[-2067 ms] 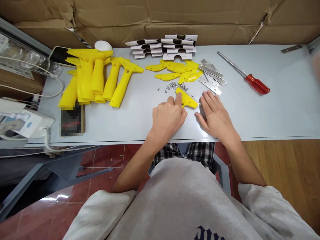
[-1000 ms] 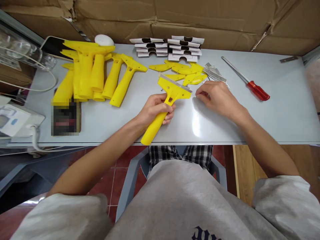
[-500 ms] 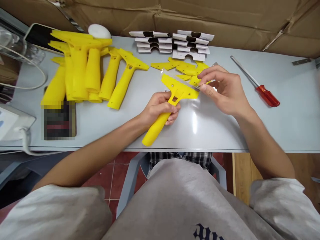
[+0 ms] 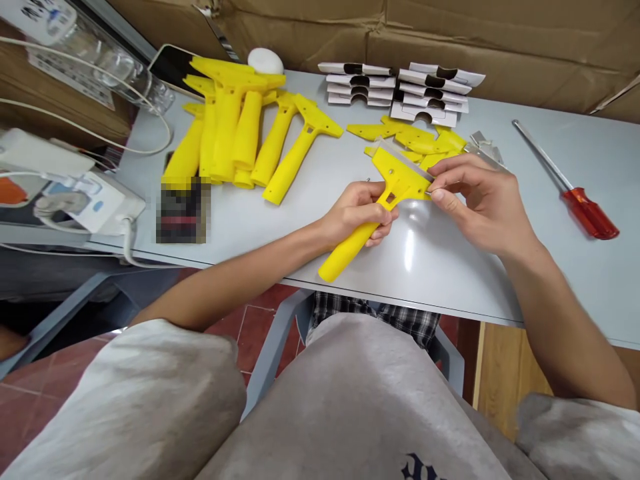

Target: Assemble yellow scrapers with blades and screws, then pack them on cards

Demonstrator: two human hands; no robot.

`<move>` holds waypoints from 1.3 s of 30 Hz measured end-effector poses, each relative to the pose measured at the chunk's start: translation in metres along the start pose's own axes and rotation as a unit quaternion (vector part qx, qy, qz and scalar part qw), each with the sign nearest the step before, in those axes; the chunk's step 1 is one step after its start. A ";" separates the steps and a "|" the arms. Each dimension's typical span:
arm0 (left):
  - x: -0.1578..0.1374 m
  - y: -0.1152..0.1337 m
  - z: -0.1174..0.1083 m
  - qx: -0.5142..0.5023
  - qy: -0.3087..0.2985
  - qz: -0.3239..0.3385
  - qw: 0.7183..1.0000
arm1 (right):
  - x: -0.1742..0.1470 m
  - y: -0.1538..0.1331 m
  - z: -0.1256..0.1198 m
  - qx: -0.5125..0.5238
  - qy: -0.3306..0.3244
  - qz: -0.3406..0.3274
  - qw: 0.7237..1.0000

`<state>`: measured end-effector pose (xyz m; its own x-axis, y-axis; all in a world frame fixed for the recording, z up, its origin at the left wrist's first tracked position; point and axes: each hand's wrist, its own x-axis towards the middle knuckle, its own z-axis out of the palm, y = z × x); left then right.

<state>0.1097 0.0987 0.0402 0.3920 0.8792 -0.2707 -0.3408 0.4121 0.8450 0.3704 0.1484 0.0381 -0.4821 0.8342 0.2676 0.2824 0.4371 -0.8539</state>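
My left hand point(image 4: 356, 212) is wrapped round the neck of a yellow plastic scraper point(image 4: 347, 255), its wide head tilted up and to the right. Along the top edge of that head lies a thin metal blade point(image 4: 403, 157). With thumb and fingers, my right hand point(image 4: 483, 200) pinches the blade's right end at the corner of the head. A small metal tip shows above my left hand, too small to name. Just behind the scraper, several flat yellow cover plates point(image 4: 415, 138) lie in a loose heap, partly hidden by the head and my right fingers.
Several yellow scraper handles point(image 4: 280, 160) are piled at the left. White cardboard sleeves point(image 4: 360, 81) stand stacked at the back. Loose metal blades point(image 4: 484, 147) lie behind my right hand; a red-handled screwdriver point(image 4: 590, 213) is at the right. A power strip point(image 4: 107, 203) sits on the left edge.
The view has swung left, so everything appears further right. The blade lies closer along the scraper head's edge; both hands keep their hold.
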 end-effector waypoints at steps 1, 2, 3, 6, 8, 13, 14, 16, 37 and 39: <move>0.000 0.000 0.000 0.003 0.000 0.001 1.000 | 0.000 0.000 0.001 -0.005 0.003 -0.006 1.000; 0.000 0.000 0.000 0.005 -0.001 0.003 1.000 | -0.001 0.000 0.002 -0.010 0.005 -0.010 1.000; 0.000 -0.001 0.000 0.007 -0.002 0.005 1.000 | -0.001 0.000 0.003 -0.014 0.005 -0.011 1.000; -0.001 -0.002 -0.001 0.010 -0.002 0.004 1.000 | -0.001 -0.001 0.004 -0.024 0.003 0.001 1.000; -0.002 -0.003 -0.002 0.008 -0.002 0.001 1.000 | -0.001 -0.002 0.005 -0.032 -0.001 0.015 0.999; -0.002 -0.003 -0.003 0.004 -0.005 0.008 1.000 | -0.001 -0.003 0.008 -0.038 0.003 0.023 0.999; -0.002 -0.003 -0.003 0.006 -0.005 0.009 1.000 | -0.001 -0.004 0.009 -0.037 0.005 0.026 0.999; -0.002 -0.004 -0.002 0.010 -0.003 0.009 1.000 | -0.001 -0.004 0.009 -0.040 0.006 0.035 0.999; -0.004 -0.004 0.005 0.045 0.013 0.010 0.999 | -0.006 -0.003 0.019 -0.019 0.032 0.038 0.999; -0.005 -0.004 0.004 0.049 0.013 0.009 0.999 | -0.006 -0.001 0.020 -0.013 0.036 0.035 0.999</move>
<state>0.1130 0.0918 0.0396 0.3646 0.8924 -0.2658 -0.2618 0.3722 0.8905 0.3562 0.1362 0.0289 -0.3997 0.8846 0.2403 0.3351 0.3850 -0.8599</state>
